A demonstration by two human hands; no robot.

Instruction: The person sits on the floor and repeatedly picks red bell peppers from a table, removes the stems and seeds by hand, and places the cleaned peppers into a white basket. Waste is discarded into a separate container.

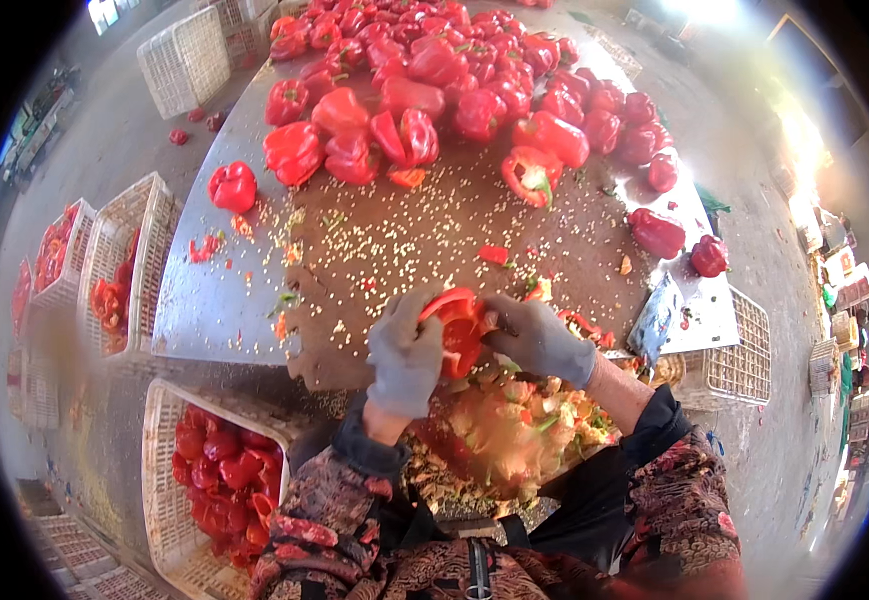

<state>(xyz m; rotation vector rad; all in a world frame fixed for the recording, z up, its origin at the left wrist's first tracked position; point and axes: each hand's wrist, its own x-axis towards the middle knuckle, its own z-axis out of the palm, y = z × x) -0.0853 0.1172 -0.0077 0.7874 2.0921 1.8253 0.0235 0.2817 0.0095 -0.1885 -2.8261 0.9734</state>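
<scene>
In grey gloves, both hands are at the near edge of a table covered with a brown board (404, 262) scattered with seeds. My left hand (406, 352) grips the left side of an opened, hollow red bell pepper (461, 337). The fingers of my right hand (539, 337) are at its right rim; whether they hold a small piece is unclear. Below the hands lies a heap of pepper cores and scraps (532, 435). Whole red bell peppers (434, 64) are piled at the table's far side. A cut pepper (532, 176) shows its pale core.
A white plastic crate (153, 465) of opened peppers stands at the lower left, with more filled crates (149, 262) beyond. Another crate (749, 349) is right of the table. A bluish cloth or bag (656, 319) lies on the table's right corner. An upright crate (183, 64) stands far left.
</scene>
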